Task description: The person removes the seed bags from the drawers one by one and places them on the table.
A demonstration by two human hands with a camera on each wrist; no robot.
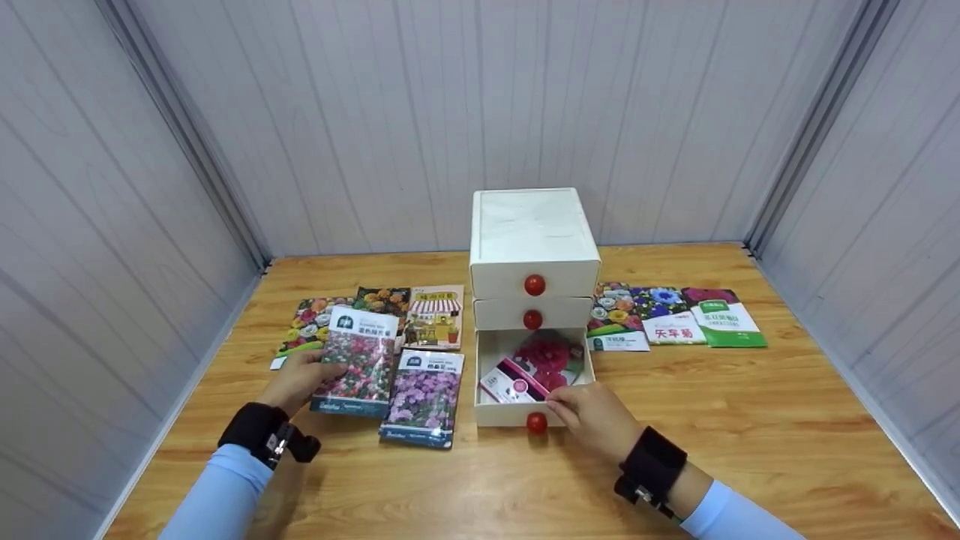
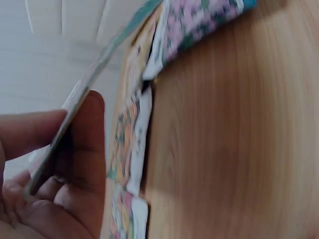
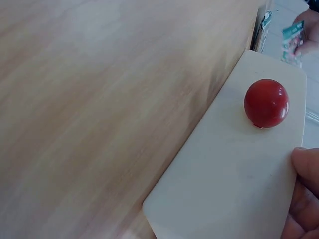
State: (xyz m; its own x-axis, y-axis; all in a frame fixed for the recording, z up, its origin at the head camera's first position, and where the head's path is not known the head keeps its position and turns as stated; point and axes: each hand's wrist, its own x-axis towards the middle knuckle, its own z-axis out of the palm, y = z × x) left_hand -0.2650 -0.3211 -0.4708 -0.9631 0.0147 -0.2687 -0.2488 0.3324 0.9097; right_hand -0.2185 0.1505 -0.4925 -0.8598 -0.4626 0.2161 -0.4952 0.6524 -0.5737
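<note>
My left hand (image 1: 298, 381) holds a flower seed packet (image 1: 358, 361) by its left edge, thumb on one face and fingers behind. In the left wrist view this packet (image 2: 82, 92) shows edge-on, tilted above the table. It overlaps a purple-flower seed packet (image 1: 421, 397) lying to its right. My right hand (image 1: 596, 416) pinches the top edge of the pulled-out bottom drawer (image 1: 499, 415) of a white drawer box (image 1: 534, 225), right of its red knob (image 3: 266, 103). Inside that drawer lie a pink-and-white packet (image 1: 514, 381) and a packet with a magenta flower (image 1: 546, 356).
Several more seed packets (image 1: 435, 319) lie at the left behind the held one. Right of the box is a row of packets, among them a blue-flower packet (image 1: 667, 315) and a green-and-white packet (image 1: 726, 319). Panelled walls (image 1: 420, 127) enclose the wooden table (image 1: 480, 495).
</note>
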